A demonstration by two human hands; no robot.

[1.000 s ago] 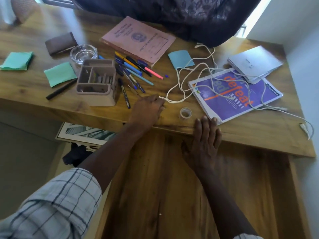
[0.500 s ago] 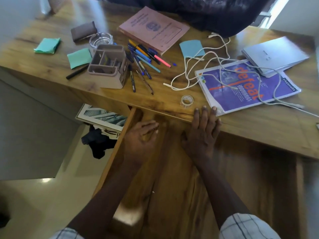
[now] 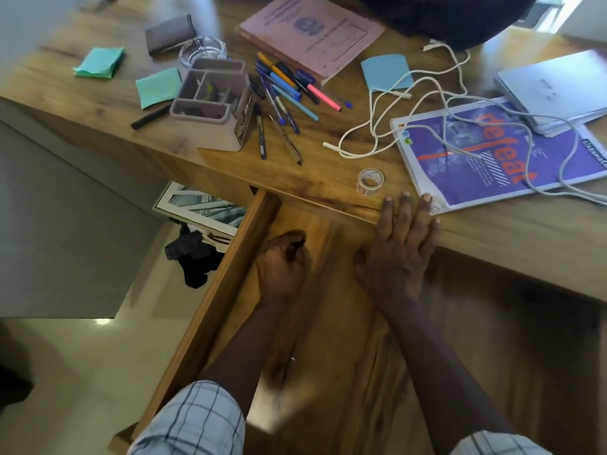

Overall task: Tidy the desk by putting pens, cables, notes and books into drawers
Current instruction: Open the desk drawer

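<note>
Drawer (image 3: pixel 210 310) pulled out, long axis toward viewer, pens (image 3: pixel 282 93) fanned diagonally

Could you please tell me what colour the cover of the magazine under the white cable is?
Purple, with orange lettering; the magazine shows in the head view.

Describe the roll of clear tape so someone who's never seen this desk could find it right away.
Start at the big purple magazine on the wooden desk. Just off its near left corner, by the desk's front edge, sits the tape roll, close beyond the right hand fingertips. It is the only small transparent ring there.
</note>
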